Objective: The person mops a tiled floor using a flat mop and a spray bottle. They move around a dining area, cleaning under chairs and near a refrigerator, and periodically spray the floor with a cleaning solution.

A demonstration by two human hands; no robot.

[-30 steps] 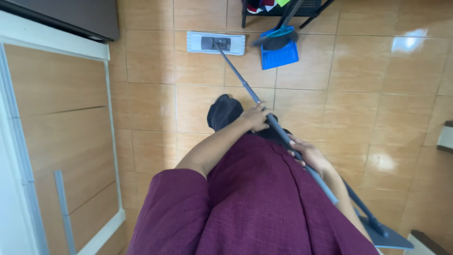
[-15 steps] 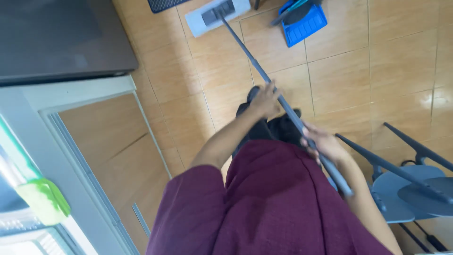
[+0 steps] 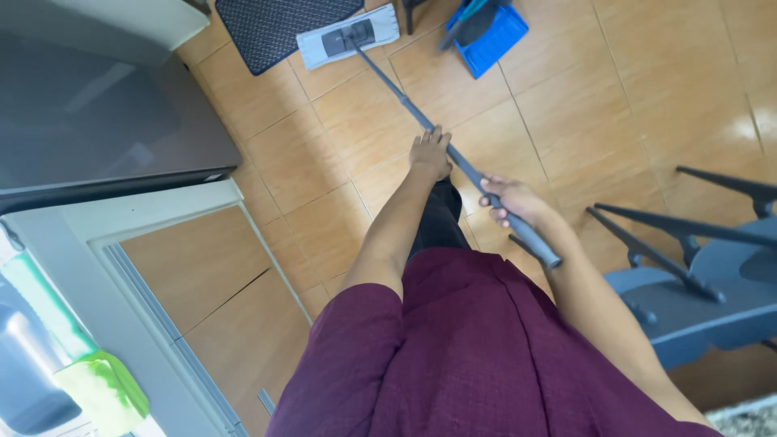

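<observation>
The flat mop (image 3: 441, 137) runs along one long diagonal, from its pale rectangular head (image 3: 347, 36) on the tiled floor (image 3: 639, 105) at the far left, just beside a dark ribbed mat (image 3: 275, 28), back to the grey handle end near the person's right side. The left hand (image 3: 430, 154) sits farther along the pole, nearer the head, fingers curled over it. The right hand (image 3: 510, 200) wraps the grip close to the near end. A blue dustpan (image 3: 490, 32) lies to the right of the head
</observation>
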